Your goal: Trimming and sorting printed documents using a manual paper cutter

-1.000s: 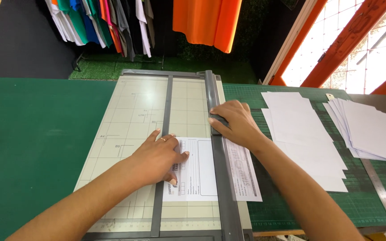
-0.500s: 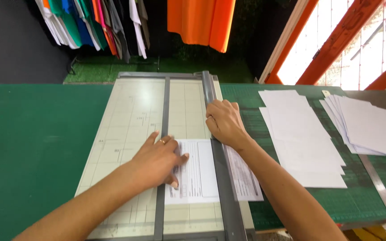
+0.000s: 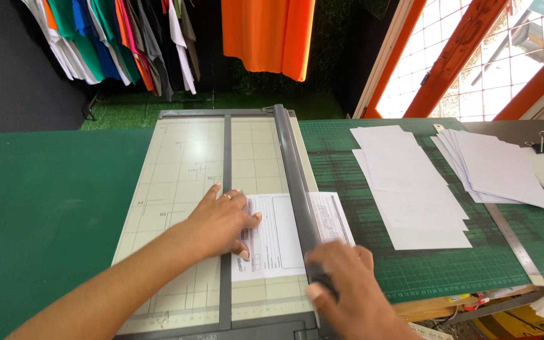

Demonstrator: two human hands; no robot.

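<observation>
Printed sheet [image 3: 278, 236] flat on paper trimmer [image 3: 190, 189], under cutting rail [image 3: 294, 182]. Left hand [image 3: 225, 220] pressing sheet, fingers spread. Right hand [image 3: 344, 283], blurred, fingers curled round slider at rail's near end. Cut apparently near finished; strip right of rail not yet removed.

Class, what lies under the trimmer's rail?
A printed sheet passes under the rail, held flat by the left hand. The strip beneath the rail is hidden.

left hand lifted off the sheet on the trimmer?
No, the left hand lies flat on the printed sheet, pressing it to the paper trimmer bed beside the cutting rail.
</observation>
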